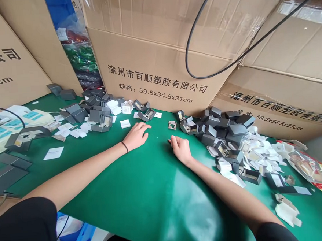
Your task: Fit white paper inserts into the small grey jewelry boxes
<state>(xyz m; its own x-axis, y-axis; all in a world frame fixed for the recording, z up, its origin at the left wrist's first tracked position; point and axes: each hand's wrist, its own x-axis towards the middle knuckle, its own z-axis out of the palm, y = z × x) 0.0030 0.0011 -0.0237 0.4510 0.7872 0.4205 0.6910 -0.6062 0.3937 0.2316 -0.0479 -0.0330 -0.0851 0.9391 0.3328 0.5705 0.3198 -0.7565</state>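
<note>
Several large cardboard cartons (151, 58) back the green surface (144, 195), where two spreads of small dark boxes lie. The right heap (212, 120) looks denser, with white paper pieces (254, 156) piled beside it; the left heap (76, 113) is more scattered. Some boxes stand open and others look shut, so the work seems partway, though which pile is finished cannot be told. Between the heaps, the left hand (136, 136) rests palm down, fingers loosely spread and apparently empty; the right hand (181, 148) is curled closed, any small content hidden. One open box (146, 115) sits just beyond the left hand; a small beige insert (172, 125) lies just beyond the right, apart from it.
</note>
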